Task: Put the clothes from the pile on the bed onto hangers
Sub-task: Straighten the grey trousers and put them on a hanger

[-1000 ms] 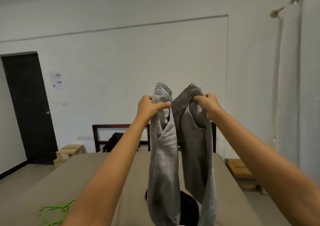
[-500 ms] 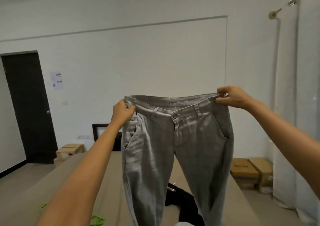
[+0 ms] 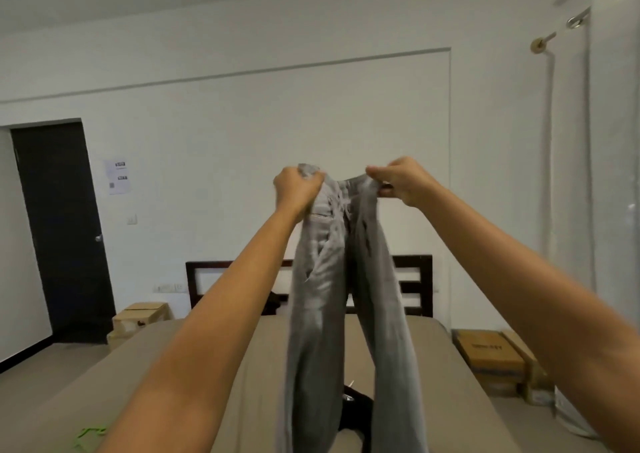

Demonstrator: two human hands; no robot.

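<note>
Above the near end of the bed [image 3: 266,366], two bare forearms stretch forward and up, almost straight, converging toward the middle of the view. On the bed's near left corner lies one green hanger [image 3: 89,434], only partly in frame. One black garment [image 3: 358,406] lies on the bed's mid-line, partly hidden behind the hanging cloth.

One pair of grey trousers [image 3: 329,279] hangs over the middle of the bed, held up by its waistband, with both legs dropping side by side out of the bottom of the view. The left hand [image 3: 298,189] has its fingers clenched round the left part of the waistband. The right hand [image 3: 401,182] pinches the right part between curled fingers and thumb, knuckles upward.

Half a second ago the two hands were well apart and the waistband was stretched flat and wide. Now they are close together, and the waistband is bunched and folded between them.

At the far end of the bed stands one dark headboard [image 3: 414,279]. Cardboard boxes sit on the floor either side of the bed: a tan box [image 3: 142,317] to its left, a stack [image 3: 485,355] to its right. Left of the bed, beyond the box, is one dark door [image 3: 59,227], and right of the bed hangs a white curtain [image 3: 571,175].
</note>
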